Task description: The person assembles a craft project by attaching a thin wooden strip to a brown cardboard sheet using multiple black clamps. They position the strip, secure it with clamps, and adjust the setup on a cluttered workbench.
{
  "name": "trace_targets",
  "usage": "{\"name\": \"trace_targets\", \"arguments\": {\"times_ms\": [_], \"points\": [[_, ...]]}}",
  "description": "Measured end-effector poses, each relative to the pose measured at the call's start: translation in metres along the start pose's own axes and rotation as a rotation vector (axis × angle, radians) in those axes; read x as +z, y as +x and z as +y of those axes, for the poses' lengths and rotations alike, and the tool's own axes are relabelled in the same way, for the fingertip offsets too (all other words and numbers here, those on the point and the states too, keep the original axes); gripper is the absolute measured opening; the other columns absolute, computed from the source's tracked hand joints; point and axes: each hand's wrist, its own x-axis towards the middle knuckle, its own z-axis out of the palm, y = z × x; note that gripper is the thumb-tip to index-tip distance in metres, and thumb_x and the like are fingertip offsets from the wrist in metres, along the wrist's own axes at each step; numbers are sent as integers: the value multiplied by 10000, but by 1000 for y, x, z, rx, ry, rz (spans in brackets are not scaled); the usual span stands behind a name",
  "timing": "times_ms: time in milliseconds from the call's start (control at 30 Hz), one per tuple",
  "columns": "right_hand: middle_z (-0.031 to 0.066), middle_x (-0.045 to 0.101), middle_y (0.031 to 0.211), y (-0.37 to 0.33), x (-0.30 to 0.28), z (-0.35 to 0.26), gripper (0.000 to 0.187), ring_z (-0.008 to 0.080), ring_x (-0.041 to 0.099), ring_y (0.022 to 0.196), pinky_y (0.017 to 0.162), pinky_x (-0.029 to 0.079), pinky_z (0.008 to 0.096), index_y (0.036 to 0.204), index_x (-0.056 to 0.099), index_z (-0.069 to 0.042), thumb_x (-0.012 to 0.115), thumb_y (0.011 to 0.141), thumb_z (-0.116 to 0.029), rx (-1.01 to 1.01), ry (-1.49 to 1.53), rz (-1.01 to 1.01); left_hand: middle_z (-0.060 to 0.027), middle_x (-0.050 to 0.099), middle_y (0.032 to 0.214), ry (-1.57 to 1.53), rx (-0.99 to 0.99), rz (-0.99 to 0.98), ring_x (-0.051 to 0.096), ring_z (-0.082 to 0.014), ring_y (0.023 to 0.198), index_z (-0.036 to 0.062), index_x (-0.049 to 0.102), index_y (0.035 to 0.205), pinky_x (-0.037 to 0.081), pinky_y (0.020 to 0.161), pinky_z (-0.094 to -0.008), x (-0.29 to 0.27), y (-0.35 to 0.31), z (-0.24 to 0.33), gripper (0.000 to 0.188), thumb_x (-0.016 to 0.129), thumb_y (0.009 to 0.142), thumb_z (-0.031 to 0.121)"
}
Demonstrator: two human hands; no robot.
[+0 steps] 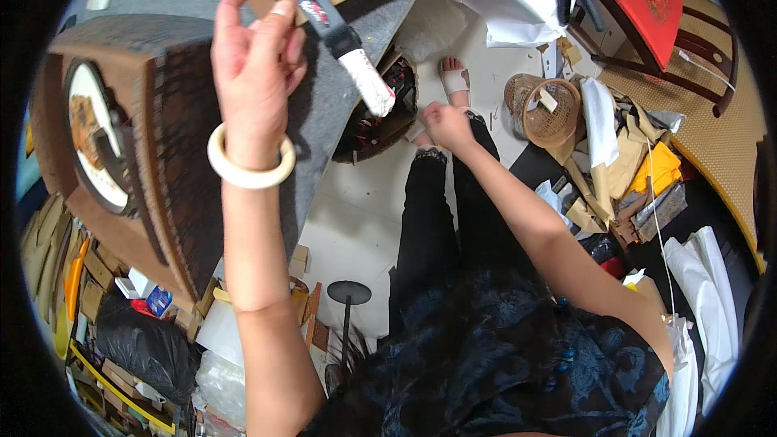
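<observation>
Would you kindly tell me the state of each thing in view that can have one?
Left hand: raised, fingers bent; grip unclear
Right hand: loosely closed; any contents hidden
Pale bracelet: worn at the left hand's wrist
Black-and-white tool: slanted; whether held, unclear
Wicker basket: open-mouthed
Floor container: open, with things inside
Black plastic bag: crumpled

brown case (182, 154): rough, ridged wood
bangle (216, 158): smooth, glossy
grey worktop (312, 125): matt
black handle (324, 20): smooth plastic
basket (522, 97): woven wicker, matt
black bag (142, 348): thin glossy plastic
floor (356, 202): smooth, glossy tile
</observation>
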Motion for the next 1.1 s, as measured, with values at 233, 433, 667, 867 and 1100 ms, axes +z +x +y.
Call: {"name": "trace_targets", "arguments": {"times_ms": [233,433,667,867,1100], "points": [[156,654,1147,128,170,108,355,354,591,1116,898,531,432,1193,657,-59,579,856,-139,-271,-551,-106,20,525,721,38,68,-18,385,-20,511,-20,478,1329,250,413,-165,-3,10,-17,369,533,1008,154],[157,682,1149,172,194,75,411,308,636,1087,838,550,448,1364,555,-86,513,958,-137,-228,-782,-419,-212,591,1380,-405,22,-491,630,-309,1211,-23,492,1431,534,1020,-445,-52,14,-42,429,376,1072,180],[191,719,970,176,212,102,374,349,709,909,695,583,448,1249,551,63,574,934,-138,102,-462,-216,-157,656,1053,-114,57,-65,660,-208,920,-46,467,1411,568,754,-294,-7,-29,-35,432,434,1062,205],[234,699,974,94,167,119,334,465,659,928,810,540,526,1163,624,-14,651,850,-128,183,-73,-27,-121,657,912,306,202,282,592,-152,596,-20,450,1365,537,557,-294,29,-148,-81,371,526,1023,101],[144,722,968,-78,-121,-52,410,300,713,871,776,553,357,1176,684,-39,685,794,110,-395,371,94,-171,423,1518,-83,-346,-64,454,-231,1369,5,365,1508,392,1134,-378,100,-148,-125,546,586,1013,72]]}}
